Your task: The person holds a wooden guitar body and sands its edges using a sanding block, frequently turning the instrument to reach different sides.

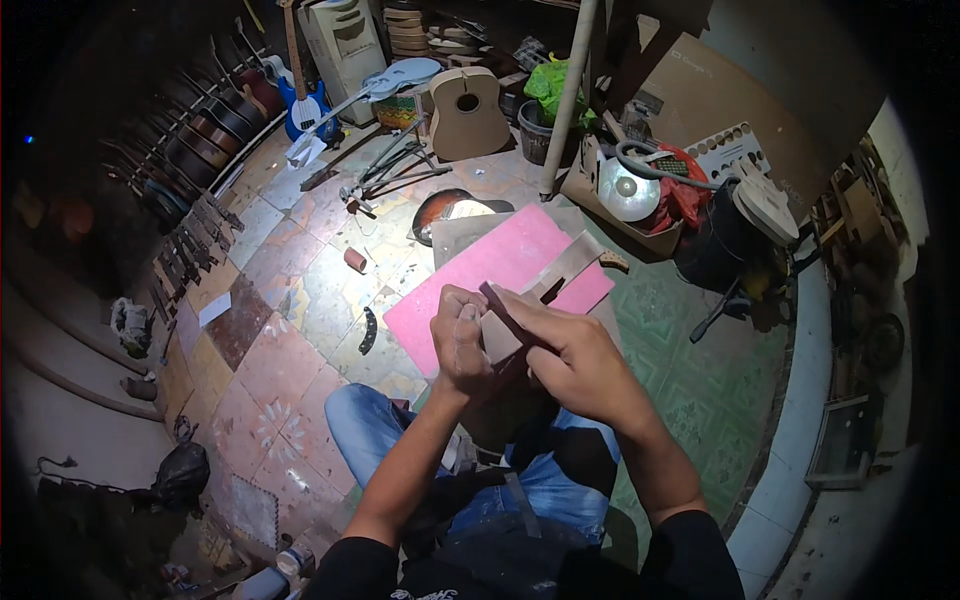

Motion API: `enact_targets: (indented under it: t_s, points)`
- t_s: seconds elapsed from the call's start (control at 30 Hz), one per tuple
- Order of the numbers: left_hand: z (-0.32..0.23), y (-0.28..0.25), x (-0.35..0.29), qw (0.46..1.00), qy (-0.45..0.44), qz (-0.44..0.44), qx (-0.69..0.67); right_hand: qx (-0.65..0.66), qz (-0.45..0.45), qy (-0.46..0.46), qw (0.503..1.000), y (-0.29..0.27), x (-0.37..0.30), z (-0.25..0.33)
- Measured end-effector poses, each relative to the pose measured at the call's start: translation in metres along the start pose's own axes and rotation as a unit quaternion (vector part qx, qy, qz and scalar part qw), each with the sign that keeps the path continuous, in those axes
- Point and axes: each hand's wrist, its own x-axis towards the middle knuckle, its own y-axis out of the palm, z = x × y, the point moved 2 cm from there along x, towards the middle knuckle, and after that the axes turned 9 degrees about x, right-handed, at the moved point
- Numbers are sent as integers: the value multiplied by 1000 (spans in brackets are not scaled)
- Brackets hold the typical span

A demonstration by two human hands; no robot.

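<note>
The left hand (462, 345) is curling shut around a small flat wooden piece (500, 338), holding it up over the person's lap. The right hand (570, 362) is closing its fingers on a thin dark stick (500, 302) and pressing it on the top edge of the wooden piece. It may be a file or a small strip; it is too small to tell. Both hands are touching each other around the wood.

Just past the hands, a pink board (500, 265) is lying on the floor, with a grey strip (565, 268) resting near its far right edge. Beyond the board's far left corner, a round dark guitar body (440, 208) is lying on the tiles. A plain wooden guitar body (468, 112) is standing farther back, and a blue guitar (305, 110) is leaning near a row of guitars.

The stick could slip off the thin edge and poke the left thumb, because the wood is small and held only in the air. The piece could also drop onto the lap.
</note>
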Motion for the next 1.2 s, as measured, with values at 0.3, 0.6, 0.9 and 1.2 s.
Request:
enact_targets:
  t_s: [0.3, 0.6, 0.9, 1.2]
  points:
    - [10, -8, -1, 996, -45, -10, -73, 263, 43, 183, 946, 9, -4, -5]
    - [7, -14, 8, 998, -37, -37, -45, 300, 47, 223, 926, 12, -7, -9]
    - [5, -13, 15, 998, -46, -16, -46, -98, 1, -19, 995, 10, -9, 12]
    - [20, -9, 12, 993, -69, 19, -95, -210, 4, -32, 977, 13, -7, 13]
